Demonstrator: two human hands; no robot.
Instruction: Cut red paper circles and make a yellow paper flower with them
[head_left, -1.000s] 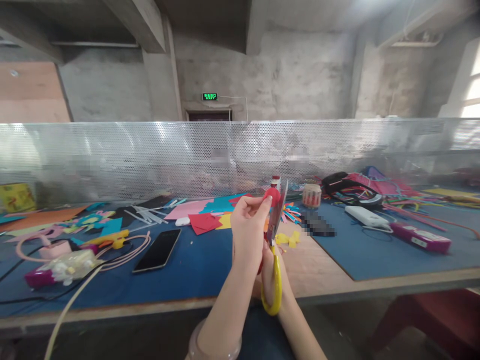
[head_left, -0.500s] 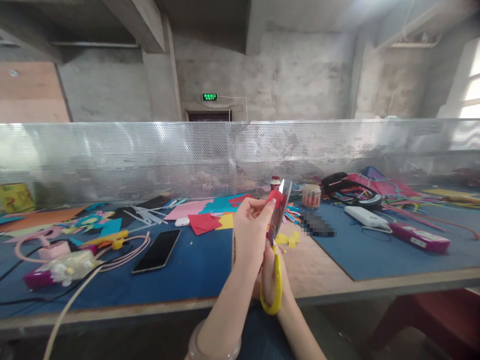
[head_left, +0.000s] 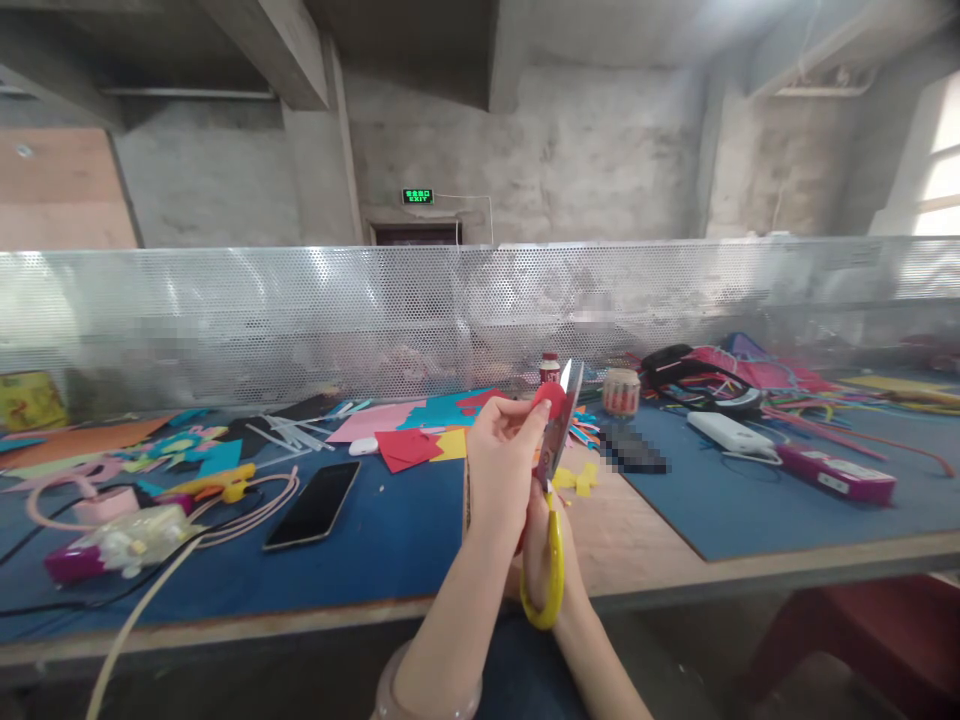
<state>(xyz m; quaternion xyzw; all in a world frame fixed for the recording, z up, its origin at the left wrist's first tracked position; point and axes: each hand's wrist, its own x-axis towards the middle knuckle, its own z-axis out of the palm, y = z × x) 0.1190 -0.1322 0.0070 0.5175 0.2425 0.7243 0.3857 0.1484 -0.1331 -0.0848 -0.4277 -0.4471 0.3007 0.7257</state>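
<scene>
Between the fingertips of my left hand [head_left: 504,450] is a small red paper piece [head_left: 551,398] with a rounded edge. My right hand [head_left: 536,530], partly hidden behind the left wrist, grips a pair of scissors [head_left: 556,570] with yellow handles. The blades point upward, slightly parted, and stand right beside the red paper. Just beyond my hands, small yellow paper scraps [head_left: 576,478] lie on a wooden board [head_left: 637,530].
A black phone [head_left: 313,505] lies left of my hands, near looped cables and a taped power strip [head_left: 124,540]. Red paper [head_left: 406,450] and other coloured sheets are spread behind. To the right are a small jar [head_left: 621,392], a white power bank [head_left: 731,433] and a purple power strip [head_left: 836,473].
Both hands, the scissors and the red paper hold nearly the same position. The red paper has shifted very slightly against the blades; the whole view has drifted a little.
</scene>
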